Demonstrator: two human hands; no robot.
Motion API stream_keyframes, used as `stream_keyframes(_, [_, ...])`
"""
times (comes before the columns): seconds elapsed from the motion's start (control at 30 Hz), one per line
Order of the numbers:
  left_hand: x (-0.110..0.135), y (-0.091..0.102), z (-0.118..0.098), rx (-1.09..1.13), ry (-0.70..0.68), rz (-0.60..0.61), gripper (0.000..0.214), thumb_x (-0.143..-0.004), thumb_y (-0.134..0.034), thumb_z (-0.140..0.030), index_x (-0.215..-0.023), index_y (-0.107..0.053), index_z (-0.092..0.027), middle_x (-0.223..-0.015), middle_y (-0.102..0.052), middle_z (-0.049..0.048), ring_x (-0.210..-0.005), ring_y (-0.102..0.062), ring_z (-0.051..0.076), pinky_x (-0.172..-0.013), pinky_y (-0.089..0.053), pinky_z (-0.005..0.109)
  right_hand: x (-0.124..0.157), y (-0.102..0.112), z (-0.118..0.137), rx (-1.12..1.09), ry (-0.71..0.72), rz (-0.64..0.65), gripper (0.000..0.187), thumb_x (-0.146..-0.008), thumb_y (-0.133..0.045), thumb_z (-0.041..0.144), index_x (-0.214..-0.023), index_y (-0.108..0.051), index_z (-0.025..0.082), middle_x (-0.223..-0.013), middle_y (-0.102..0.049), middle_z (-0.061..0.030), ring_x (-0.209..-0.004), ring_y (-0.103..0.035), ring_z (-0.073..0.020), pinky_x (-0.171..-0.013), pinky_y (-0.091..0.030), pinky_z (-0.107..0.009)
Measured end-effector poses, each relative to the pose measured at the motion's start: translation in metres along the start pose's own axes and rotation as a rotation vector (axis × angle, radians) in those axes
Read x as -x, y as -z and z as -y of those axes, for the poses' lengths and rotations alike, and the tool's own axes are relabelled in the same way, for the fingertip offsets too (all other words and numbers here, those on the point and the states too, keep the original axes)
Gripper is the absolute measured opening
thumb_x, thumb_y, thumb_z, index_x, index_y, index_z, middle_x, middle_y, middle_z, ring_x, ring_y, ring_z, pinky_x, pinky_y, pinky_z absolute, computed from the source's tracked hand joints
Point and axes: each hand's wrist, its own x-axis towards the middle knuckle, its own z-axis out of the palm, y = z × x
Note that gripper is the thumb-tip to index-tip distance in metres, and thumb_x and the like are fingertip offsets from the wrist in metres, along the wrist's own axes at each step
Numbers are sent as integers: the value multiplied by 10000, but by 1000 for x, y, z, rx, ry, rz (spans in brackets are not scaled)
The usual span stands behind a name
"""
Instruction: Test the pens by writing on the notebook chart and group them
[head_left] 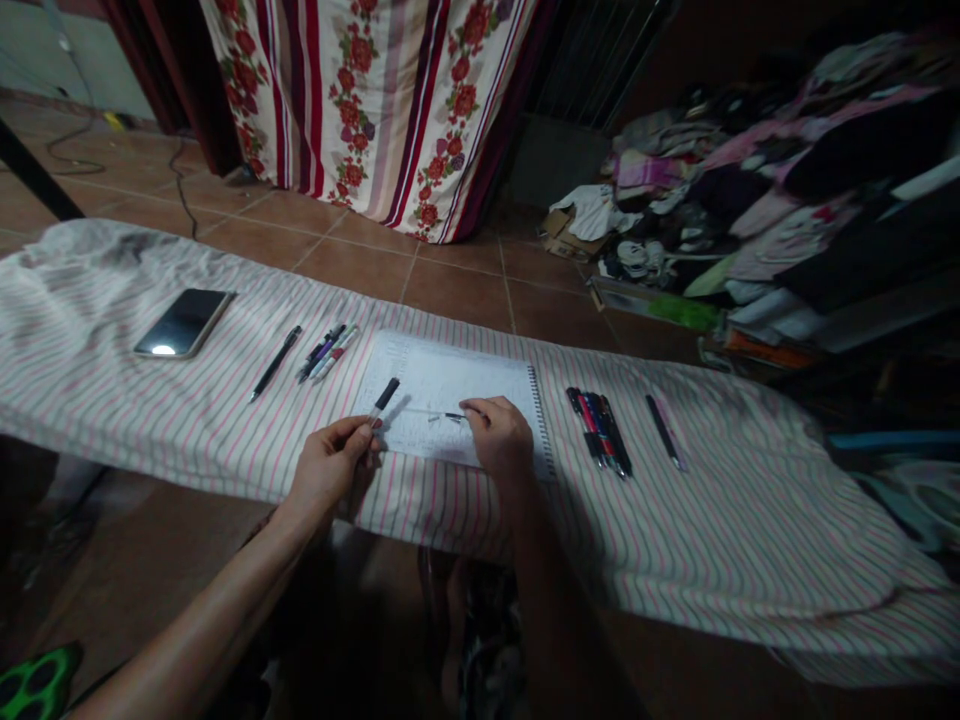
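Observation:
My left hand [337, 455] is closed around the lower end of a white pen with a black upper end [387, 394], held tilted up over the near left corner of a spiral notebook [480, 375]. Thumb and fingertips of my right hand [501, 435] are pinched together low over the notebook. A small dark piece [453, 416] shows at those fingertips; whether they grip it or it lies on the paper I cannot tell. Beside it, a tiny grey piece [433, 419] rests on the page. The page carries faint writing.
Left of the notebook lie several pens [328, 352], a single black pen [275, 364] and a phone [185, 323]. To its right are several dark and red pens [600, 432] and another black pen [663, 432]. A striped cloth [720, 530] covers the table.

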Motion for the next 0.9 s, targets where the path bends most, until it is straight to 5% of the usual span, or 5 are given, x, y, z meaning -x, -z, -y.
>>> stream_keyframes(0.4, [0, -2, 5, 26, -2, 27, 391, -537, -743, -350, -819, -633, -103, -521, -554, -37, -450, -462, 66, -457, -366, 202, 1, 1, -10, -7, 33, 95, 218, -767, -533, 155, -873, -716, 208, -856, -661, -68, -823, -593, -197, -791, -446, -317])
stream_keyframes(0.9, [1, -5, 8, -52, -5, 51, 412, -583, -706, -389, -869, -625, -104, -518, -540, -45, -432, -439, 68, -430, -323, 200, 0, -4, -8, 64, 35, 18, 134, -788, -529, 211, -787, -662, 198, -819, -643, -59, -802, -566, -203, -774, -420, -313])
